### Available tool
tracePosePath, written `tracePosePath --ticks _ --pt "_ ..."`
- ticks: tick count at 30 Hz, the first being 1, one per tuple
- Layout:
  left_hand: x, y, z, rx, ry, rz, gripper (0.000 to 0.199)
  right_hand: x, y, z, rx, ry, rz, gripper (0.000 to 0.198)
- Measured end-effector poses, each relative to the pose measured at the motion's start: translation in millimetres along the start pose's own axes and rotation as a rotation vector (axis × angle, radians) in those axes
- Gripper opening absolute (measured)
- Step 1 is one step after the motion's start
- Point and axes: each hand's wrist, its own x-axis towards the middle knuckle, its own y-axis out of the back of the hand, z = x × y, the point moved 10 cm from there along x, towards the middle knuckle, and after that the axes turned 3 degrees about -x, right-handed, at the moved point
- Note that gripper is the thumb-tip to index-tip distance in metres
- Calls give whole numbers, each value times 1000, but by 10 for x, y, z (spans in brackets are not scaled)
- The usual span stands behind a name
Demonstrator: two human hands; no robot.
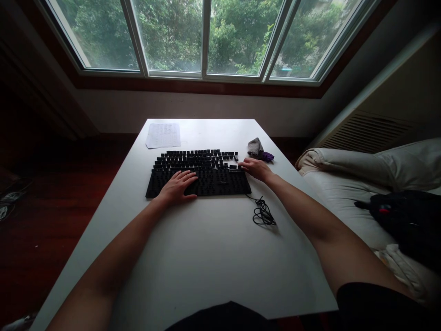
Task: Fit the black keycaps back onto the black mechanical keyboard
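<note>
Oblong keyboard (213,183) under spread left fingers (186,176), blocky keycaps (188,161)

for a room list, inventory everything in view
Keyboard: 1, black, on table
Keycaps: many, black, beyond keyboard
Cable: 1, black, near keyboard
Paper: at least 1, white, table's far left
Bundles: 2, grey and purple, table's far right
Table: 1, white, centre
Window: 1, pale-framed, ahead
Trees: several, green, outside
Sofa: 1, cream, right
Bag-like item: 1, black, on sofa
Vent: 1, beige, right
Floor: 1, reddish, below
Wires: several, pale, floor left
Left hand: 1, bare, on keyboard
Right hand: 1, bare, at keyboard's right end
Sleeve: 1, black, lower right
</note>
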Motion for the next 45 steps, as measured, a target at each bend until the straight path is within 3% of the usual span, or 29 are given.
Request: tracePosePath --ticks 7,10,16,24,30,38,45 --pt "14 6 23 3 9 1 76 -196 164 227 197 -232 167 29" --pt "10 13 26 8 13 3 77 -357 282 197 304 -257 234 31" --pt "-4 15 18 9 17 6 76 -664 438 -187 451 -158 179 28" --pt "-18 5 18 10 16 7 76 -830 481 -664 358 3 70 26" --pt "-14 18 24 21 16 4 75 -822 450 -764 312 34 45 24" --pt "-4 -10 19 22 15 5 77 -853 585 -967 32 175 88 24" --pt "-1 -10 22 14 7 12 76 -891 578 -1000 -35 179 96 26"
